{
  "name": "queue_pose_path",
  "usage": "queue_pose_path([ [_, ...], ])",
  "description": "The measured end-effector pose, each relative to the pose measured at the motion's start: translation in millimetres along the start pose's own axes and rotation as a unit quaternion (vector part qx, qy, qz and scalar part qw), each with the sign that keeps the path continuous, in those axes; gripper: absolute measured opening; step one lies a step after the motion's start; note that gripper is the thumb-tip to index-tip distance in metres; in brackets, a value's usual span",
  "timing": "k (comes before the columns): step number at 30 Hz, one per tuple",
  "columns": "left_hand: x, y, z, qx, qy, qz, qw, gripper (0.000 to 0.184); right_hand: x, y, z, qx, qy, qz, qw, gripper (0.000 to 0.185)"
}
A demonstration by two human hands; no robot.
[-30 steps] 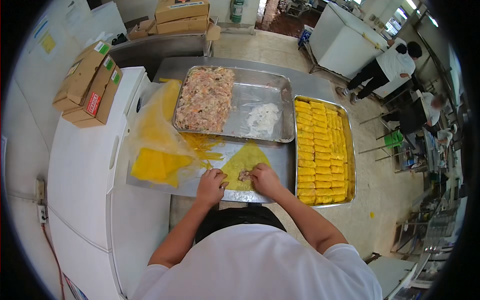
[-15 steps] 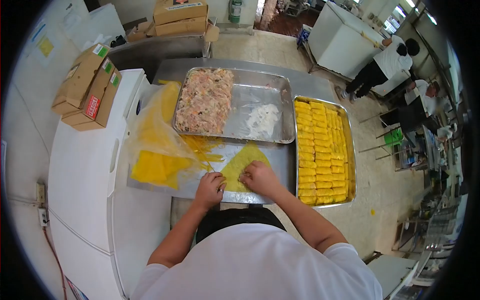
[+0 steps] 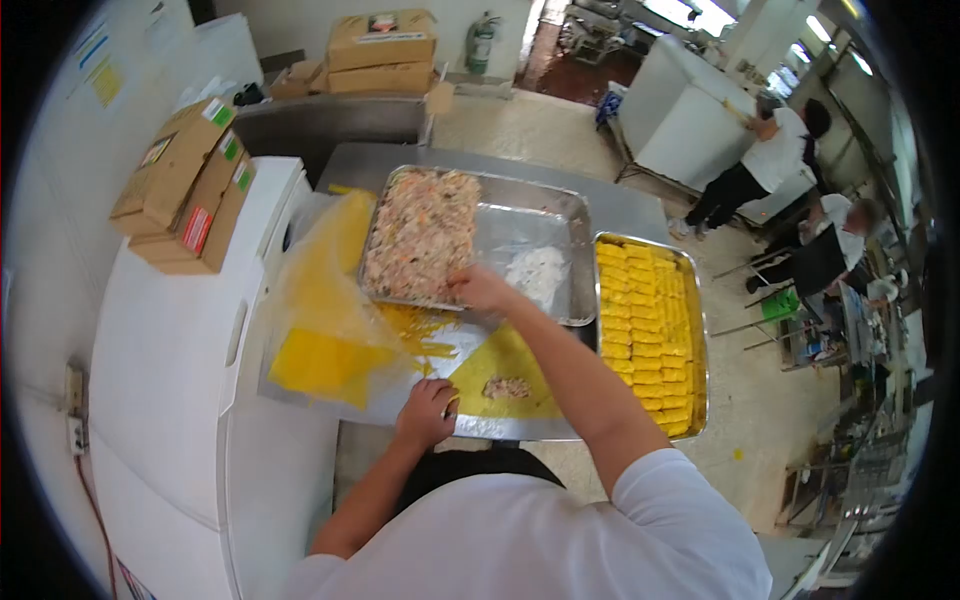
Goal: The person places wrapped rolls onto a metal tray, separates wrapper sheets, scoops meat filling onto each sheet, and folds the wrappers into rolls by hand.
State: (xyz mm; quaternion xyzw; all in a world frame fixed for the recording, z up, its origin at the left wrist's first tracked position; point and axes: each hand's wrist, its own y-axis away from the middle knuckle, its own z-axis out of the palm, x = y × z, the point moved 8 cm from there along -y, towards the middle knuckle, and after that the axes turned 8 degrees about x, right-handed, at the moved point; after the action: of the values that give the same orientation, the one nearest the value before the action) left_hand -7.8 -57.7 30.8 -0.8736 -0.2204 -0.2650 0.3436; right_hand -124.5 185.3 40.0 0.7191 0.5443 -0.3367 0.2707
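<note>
A yellow triangular wrapper [image 3: 515, 350] lies on the steel table with a small strip of meat filling [image 3: 507, 387] on it. At its left corner rests my left hand [image 3: 428, 412], fingers curled on the wrapper's edge. My right hand [image 3: 480, 289] reaches over the near rim of a metal tray [image 3: 578, 250], fingertips at the meat mixture [image 3: 420, 230]; what is between them is too small to tell. White paste [image 3: 535, 275] lies in the same tray. On the right, another tray [image 3: 707, 365] holds rows of yellow rolls [image 3: 645, 330].
A plastic bag with yellow wrappers [image 3: 330, 355] lies on the left of the table, yellow strips [image 3: 425, 335] beside it. Cardboard boxes [image 3: 185, 190] stand on a white freezer [image 3: 150, 370]. Two people [image 3: 775, 150] are at the upper right, beyond the table.
My right hand has moved up from the wrapper to the meat mixture, uncovering the strip of filling. My left hand stays at the wrapper's corner. The camera view has shifted slightly.
</note>
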Motion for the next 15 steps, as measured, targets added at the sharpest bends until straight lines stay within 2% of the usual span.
queue_pose_path([
  [3, -2.8, 0.8, 6.3, 0.005, -0.005, 0.015, 1.0, 0.023, 2.1, -5.6, 18.8, -0.079, 0.119, -0.046, 0.989, 0.026],
  [5, -3.9, 3.3, 7.8, 0.003, -0.004, 0.015, 1.0, 0.025, -7.3, 1.4, 7.0, -0.103, 0.114, 0.002, 0.988, 0.026],
  [8, -4.3, 4.2, 9.0, -0.007, 0.0, 0.009, 1.0, 0.028, -0.7, -2.3, 16.0, -0.078, 0.068, -0.019, 0.994, 0.025],
  [11, -1.7, 0.7, 7.5, -0.012, 0.0, 0.011, 1.0, 0.027, 8.3, -6.7, 27.6, -0.065, 0.091, -0.008, 0.994, 0.025],
  [12, 0.0, -0.2, 5.9, -0.012, 0.0, 0.011, 1.0, 0.026, -4.9, -3.8, 19.5, -0.088, 0.122, -0.033, 0.988, 0.025],
  [15, 1.8, -2.3, 4.2, -0.009, 0.001, 0.01, 1.0, 0.024, -11.2, 3.8, 0.4, -0.064, 0.052, 0.034, 0.996, 0.023],
])
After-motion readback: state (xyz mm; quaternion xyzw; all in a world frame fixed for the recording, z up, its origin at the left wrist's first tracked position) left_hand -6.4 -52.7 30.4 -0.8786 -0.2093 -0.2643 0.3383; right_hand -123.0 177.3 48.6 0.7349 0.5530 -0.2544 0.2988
